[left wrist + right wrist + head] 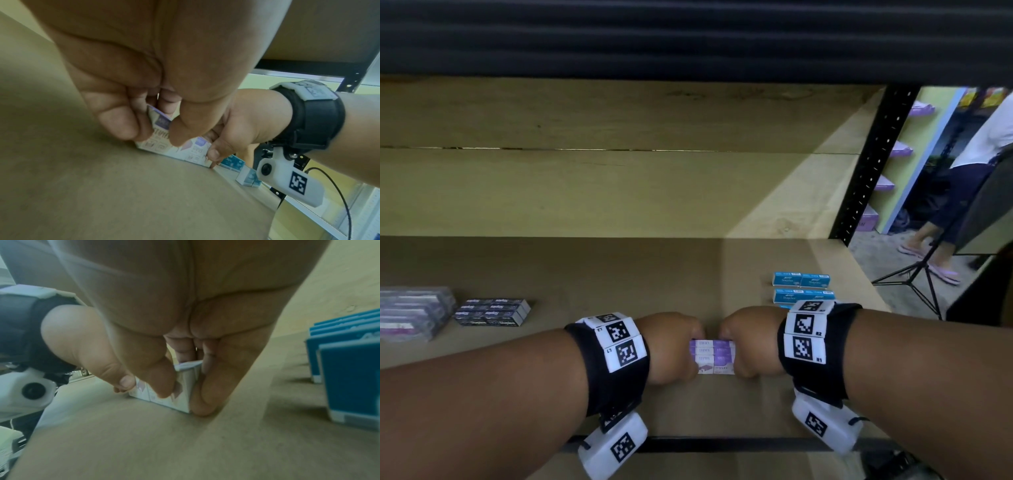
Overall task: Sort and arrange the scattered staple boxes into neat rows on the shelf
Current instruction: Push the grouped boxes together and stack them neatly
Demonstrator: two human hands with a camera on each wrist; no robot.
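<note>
Black tripod (917, 284) beside green wall (924, 137)

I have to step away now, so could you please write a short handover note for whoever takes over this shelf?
Left hand and right hand: each in a grip on one end of the purple-and-white staple boxes, a small block at the shelf front centre.
Done: blue staple boxes in rows at right; dark staple boxes grouped at left.
Left: square up the purple block and release it. The wrapped packs at far left look untouched.
</note>
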